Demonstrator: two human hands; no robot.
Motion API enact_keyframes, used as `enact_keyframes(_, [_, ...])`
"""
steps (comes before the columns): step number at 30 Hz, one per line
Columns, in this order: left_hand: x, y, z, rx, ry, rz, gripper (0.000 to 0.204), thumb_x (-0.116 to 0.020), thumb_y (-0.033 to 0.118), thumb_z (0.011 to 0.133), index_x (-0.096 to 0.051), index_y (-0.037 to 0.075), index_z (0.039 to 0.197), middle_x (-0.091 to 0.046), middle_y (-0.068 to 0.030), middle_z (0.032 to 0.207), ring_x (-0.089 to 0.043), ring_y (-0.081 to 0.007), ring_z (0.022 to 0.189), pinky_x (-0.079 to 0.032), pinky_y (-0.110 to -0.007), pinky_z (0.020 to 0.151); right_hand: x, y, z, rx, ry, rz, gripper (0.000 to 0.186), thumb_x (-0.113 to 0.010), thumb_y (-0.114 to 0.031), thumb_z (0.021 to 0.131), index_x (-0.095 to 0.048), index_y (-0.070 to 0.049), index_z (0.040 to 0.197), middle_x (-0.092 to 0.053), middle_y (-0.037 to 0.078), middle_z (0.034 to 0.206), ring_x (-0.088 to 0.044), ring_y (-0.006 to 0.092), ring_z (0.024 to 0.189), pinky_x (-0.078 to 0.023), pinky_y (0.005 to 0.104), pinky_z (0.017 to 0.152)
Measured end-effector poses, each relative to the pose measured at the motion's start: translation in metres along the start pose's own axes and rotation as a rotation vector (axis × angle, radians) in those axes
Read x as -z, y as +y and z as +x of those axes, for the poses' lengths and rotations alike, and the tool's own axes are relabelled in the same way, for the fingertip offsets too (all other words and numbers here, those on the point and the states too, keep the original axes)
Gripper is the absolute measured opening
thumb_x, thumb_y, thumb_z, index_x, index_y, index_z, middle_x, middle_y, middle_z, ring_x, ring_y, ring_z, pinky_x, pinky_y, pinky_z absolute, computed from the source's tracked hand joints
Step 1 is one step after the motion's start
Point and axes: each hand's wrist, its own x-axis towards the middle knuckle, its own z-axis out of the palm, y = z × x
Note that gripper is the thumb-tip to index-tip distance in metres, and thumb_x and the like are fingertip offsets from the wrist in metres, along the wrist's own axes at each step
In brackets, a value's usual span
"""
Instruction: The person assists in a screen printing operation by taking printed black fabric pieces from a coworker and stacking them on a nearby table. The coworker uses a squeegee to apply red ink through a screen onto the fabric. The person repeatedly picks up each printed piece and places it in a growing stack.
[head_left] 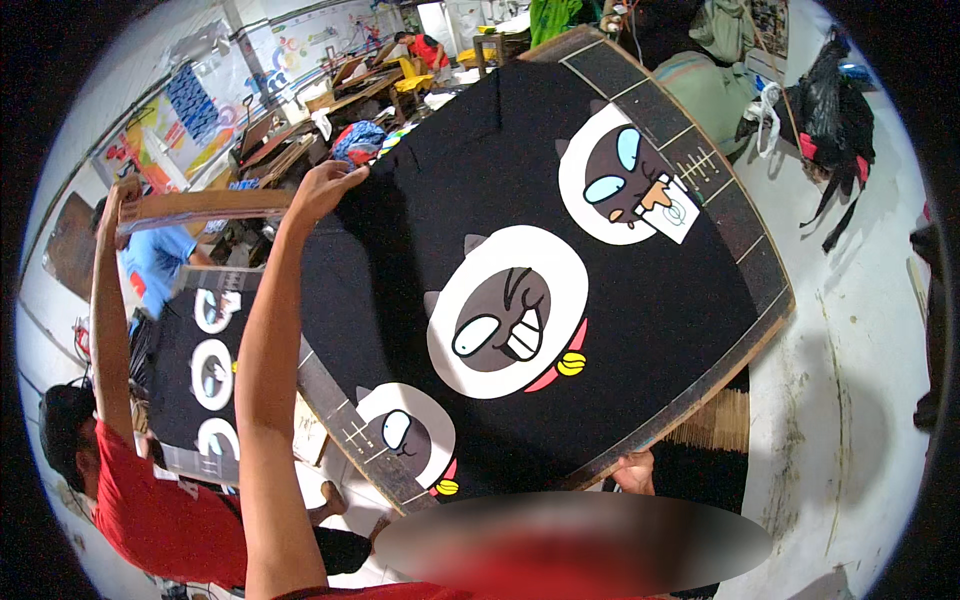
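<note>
A large board with a dark, marked border tilts in front of me. Black cloth lies over it, printed with several white-and-grey cartoon cat faces, some with a yellow bell. At the upper left edge, my left hand is closed, its fingers pinching the black cloth; whether they also grip the board behind cannot be made out. My right hand is closed round the board's near lower edge, partly hidden under it. A blurred patch covers the area just below.
Close on my left, a person in red raises a wooden-edged board. Another cat-print board stands beyond, near a person in blue. Cluttered benches fill the back. Black bags hang on the right wall.
</note>
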Motion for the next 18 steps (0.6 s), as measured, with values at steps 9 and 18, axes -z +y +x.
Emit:
enact_keyframes(9, [-0.016,0.02,0.016,0.005,-0.077,-0.163,0.043,-0.067,0.043,0.076,-0.065,-0.001,0.078,-0.06,-0.0041,0.073,-0.054,-0.0124,0.064,-0.04,-0.028,0.062,0.001,0.039,-0.002,-0.068,0.157,-0.273,0.046,-0.065,0.005,0.066,-0.053,-0.002,0.109,-0.059,0.011,0.103,-0.058,0.0268,0.093,-0.046,0.0406,0.084])
enact_keyframes(18, [-0.083,0.077,0.011,-0.4,-0.125,-0.011,0.052,-0.075,0.048,0.062,-0.051,0.002,0.056,-0.043,-0.0014,0.051,-0.038,-0.0126,0.048,-0.033,-0.033,0.047,-0.15,0.024,0.005,-0.748,-0.388,-1.731,0.047,-0.061,-0.022,0.081,-0.049,0.0,0.12,-0.057,0.019,0.112,-0.056,0.0285,0.104,-0.045,0.0366,0.088])
